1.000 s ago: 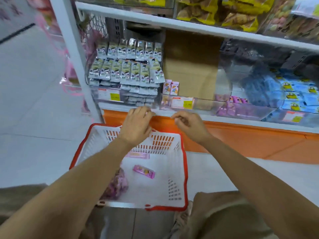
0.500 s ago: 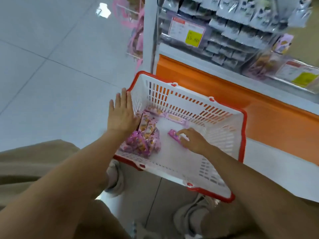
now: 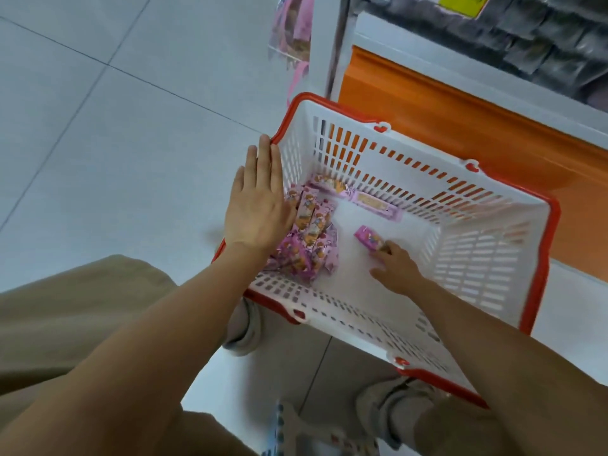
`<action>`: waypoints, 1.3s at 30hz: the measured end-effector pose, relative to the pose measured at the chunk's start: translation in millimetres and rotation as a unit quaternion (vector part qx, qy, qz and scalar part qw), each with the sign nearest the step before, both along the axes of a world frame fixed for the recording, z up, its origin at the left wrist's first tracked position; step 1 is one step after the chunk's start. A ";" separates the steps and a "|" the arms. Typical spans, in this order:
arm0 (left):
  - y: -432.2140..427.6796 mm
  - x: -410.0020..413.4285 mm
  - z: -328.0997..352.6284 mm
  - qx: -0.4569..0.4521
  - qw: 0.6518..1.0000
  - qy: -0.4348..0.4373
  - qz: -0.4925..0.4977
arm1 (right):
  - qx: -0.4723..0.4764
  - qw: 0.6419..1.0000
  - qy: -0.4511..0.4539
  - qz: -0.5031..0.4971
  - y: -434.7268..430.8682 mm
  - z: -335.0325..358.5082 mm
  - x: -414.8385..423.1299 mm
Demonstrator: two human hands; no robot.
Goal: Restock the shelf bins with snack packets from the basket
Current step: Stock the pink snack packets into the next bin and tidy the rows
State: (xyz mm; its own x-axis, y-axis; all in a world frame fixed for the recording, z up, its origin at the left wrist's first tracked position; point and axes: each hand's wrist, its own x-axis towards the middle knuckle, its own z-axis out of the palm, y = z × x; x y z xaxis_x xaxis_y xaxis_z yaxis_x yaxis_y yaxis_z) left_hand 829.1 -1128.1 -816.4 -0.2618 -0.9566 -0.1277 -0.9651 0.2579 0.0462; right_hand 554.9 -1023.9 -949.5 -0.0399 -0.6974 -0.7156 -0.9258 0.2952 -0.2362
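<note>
Two hands in shot, both at the basket point(image 3: 477, 258), which is white plastic w/ a red rim, sitting on the tile floor point(image 3: 115, 126) right up against the orange base of the shelf point(image 3: 460, 120).

Left hand point(image 3: 256, 205) is flat and relaxed, fingers straight and together, laid along the outside of the basket's left rim. Not holding anything. Its thumb side sits over the rim, just beside the pile of pink snack packets point(image 3: 309, 238) bunched in the basket's left near corner.

Right hand point(image 3: 394, 271) is down inside the basket, approx the middle of the bottom. Fingertips are on the near end of a loose pink packet point(image 3: 368, 238) lying flat by itself, and the thumb sticks out sideways, clear of it. Tbh cant tell if it's actually pinched or just touched.

One more long pink packet point(image 3: 375, 204) lies flat by the far wall, apart from the pile and the loose one.

Up top right there's a shelf bin w/ dark grey packets point(image 3: 543, 44) stacked in rows, plus a bit of a yellow price tag point(image 3: 460, 3) at the frame edge, too cut off to read.

Bottom of the view: tan trousers point(image 3: 65, 307) on the left, and grey-beige shoes point(image 3: 243, 327) poking out under the basket's near side.
</note>
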 end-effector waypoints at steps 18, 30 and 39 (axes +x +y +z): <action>5.9 -33.1 27.4 0.045 0.998 -0.039 0.022 | -0.247 0.949 -0.166 -0.105 16.5 124.8 -33.5; 67.2 -232.9 160.6 -0.116 0.924 0.200 -0.304 | -0.456 0.850 -0.184 -0.189 99.3 305.9 -130.3; 83.0 -338.1 239.1 -0.148 0.867 0.234 -0.415 | -0.553 0.790 0.020 -0.264 142.5 382.1 -243.9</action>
State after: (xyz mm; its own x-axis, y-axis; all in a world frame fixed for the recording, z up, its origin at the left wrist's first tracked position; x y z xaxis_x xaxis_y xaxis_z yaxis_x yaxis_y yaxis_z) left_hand 491.0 -1045.1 -577.3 -0.8328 -0.3861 0.3968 -0.3344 0.9220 0.1953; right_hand 311.0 -881.4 -567.4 -0.5415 -0.7736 0.3290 -0.7560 0.2769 -0.5932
